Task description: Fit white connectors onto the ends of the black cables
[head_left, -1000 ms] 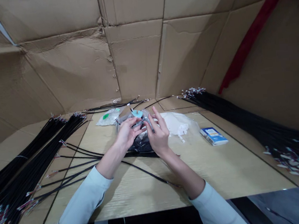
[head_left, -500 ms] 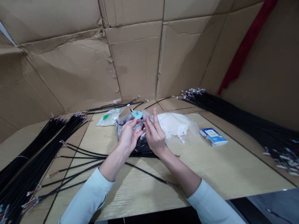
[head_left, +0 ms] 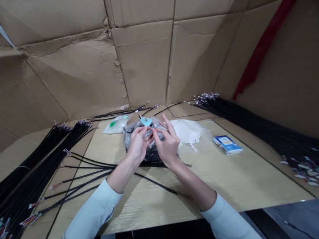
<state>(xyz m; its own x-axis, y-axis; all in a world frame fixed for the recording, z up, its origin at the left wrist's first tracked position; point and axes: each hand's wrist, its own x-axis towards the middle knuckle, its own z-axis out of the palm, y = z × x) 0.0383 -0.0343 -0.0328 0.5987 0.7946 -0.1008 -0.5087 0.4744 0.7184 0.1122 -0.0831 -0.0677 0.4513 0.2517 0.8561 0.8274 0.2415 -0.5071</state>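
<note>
My left hand (head_left: 137,144) and my right hand (head_left: 166,143) meet above the middle of the table, fingertips pinched together on a small piece I cannot make out, at the end of a thin black cable (head_left: 157,185). That cable trails back toward me over the tabletop. The right hand's outer fingers stick up. Just behind the hands lies a clear plastic bag of dark parts (head_left: 150,153) with a light blue tag (head_left: 146,121) on top.
A bag of small white connectors (head_left: 190,133) lies to the right, and a blue and white box (head_left: 227,144) beyond it. Black cable bundles lie at the left (head_left: 30,171) and right (head_left: 265,127). Another small bag (head_left: 115,125) sits behind. Cardboard walls (head_left: 141,53) surround the table.
Both hands have stayed over the dark bag, shifting slightly. The right hand's fingers folded in, then spread up again while the pinch stayed together.
</note>
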